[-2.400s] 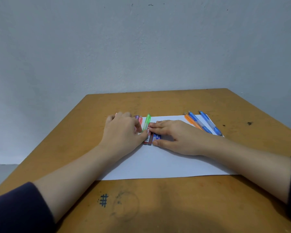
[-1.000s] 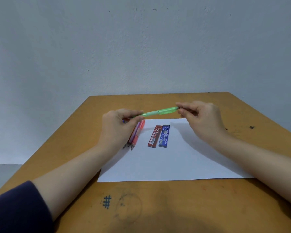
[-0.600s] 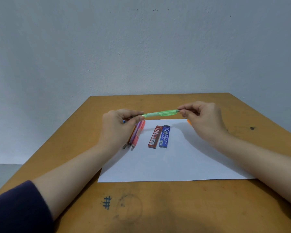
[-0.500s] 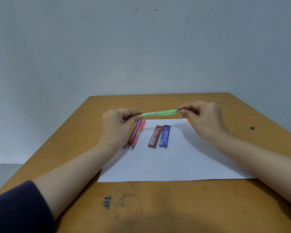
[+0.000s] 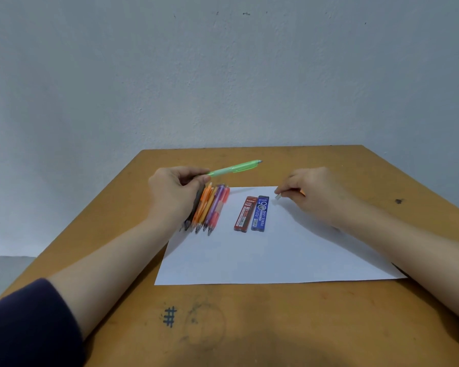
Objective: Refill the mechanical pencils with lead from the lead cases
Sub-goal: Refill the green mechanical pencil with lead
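Above the paper's [image 5: 276, 255] left edge, the left hand [image 5: 175, 193] grips the green pencil [image 5: 233, 168], far end raised, probably for loading. The right hand [image 5: 317, 196] pinches a white cap [image 5: 277, 197] near the lead cases [image 5: 260, 214].

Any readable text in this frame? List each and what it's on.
"PENCIL LEAD": blue lead case, along its length.
"05": same case, large figures.
"2B": red lead case, probably; its brand and small print are too blurred to read.
"#": inked on the table, near edge.
Pencil row: nothing readable.
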